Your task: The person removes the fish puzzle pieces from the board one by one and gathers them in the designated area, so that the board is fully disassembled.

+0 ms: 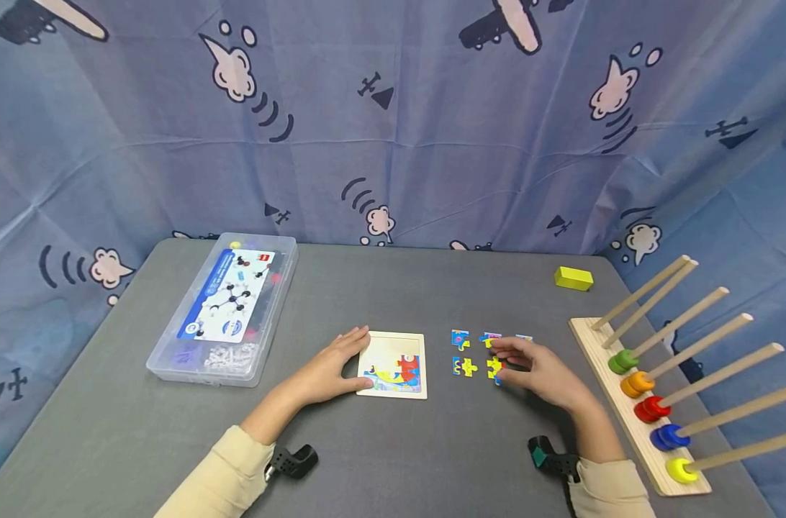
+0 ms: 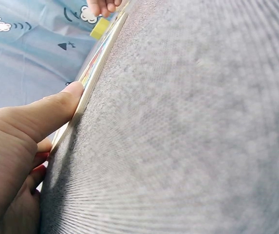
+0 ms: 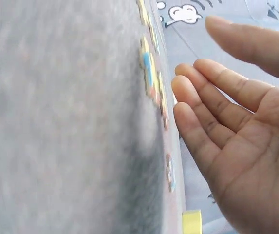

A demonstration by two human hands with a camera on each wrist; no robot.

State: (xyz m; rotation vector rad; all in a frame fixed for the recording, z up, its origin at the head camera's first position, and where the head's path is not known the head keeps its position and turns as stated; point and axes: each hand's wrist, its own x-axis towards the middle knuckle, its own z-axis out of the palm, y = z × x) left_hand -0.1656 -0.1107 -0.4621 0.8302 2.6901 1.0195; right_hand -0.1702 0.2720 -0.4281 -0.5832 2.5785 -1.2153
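Observation:
A square wooden puzzle board (image 1: 383,345) lies on the grey table, part of a colourful picture fitted in its lower right. My left hand (image 1: 328,367) rests along its left side, the thumb on the lower left edge and the fingertips by the upper left corner. In the left wrist view the thumb (image 2: 56,107) presses on the rim. My right hand (image 1: 542,370) hovers over loose puzzle pieces, fingers loosely bent and apart from the thumb. A yellow puzzle piece (image 1: 494,365) lies beneath its fingertips. In the right wrist view the right palm (image 3: 256,161) holds nothing.
More puzzle pieces (image 1: 461,339) lie right of the board. A clear plastic case (image 1: 270,316) sits at the left. On the right stands a wooden peg rack (image 1: 590,338) with coloured rings. A yellow block (image 1: 573,278) is at the back right, before a patterned curtain (image 1: 393,144).

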